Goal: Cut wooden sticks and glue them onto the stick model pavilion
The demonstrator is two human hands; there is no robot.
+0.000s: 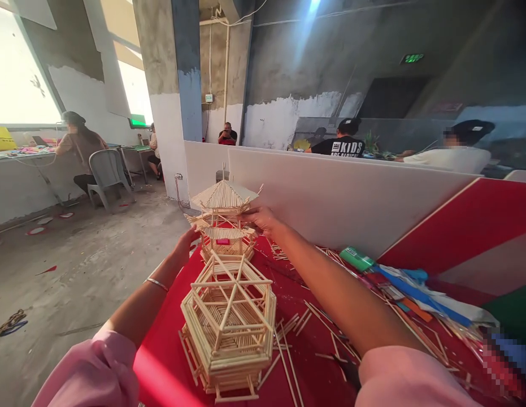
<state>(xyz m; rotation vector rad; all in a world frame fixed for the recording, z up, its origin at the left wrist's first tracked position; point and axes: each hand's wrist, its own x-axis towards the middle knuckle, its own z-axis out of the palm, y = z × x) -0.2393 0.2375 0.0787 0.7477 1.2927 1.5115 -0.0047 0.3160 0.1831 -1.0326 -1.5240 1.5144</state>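
A small pagoda tower (pixel 223 217) made of thin wooden sticks stands at the far end of a red table (pixel 165 350). My right hand (pixel 257 219) pinches its upper tier from the right side. My left hand (pixel 185 240) rests against its lower left side, fingers partly hidden behind the model. Closer to me sits a larger hexagonal stick base (pixel 227 328), open at the top, untouched by either hand.
Loose sticks (pixel 293 333) lie scattered right of the base. A green tube (pixel 356 259) and coloured paper sheets (pixel 415 288) lie at the right. A white partition (pixel 330 198) runs behind the table. Several people sit at desks beyond it and at far left.
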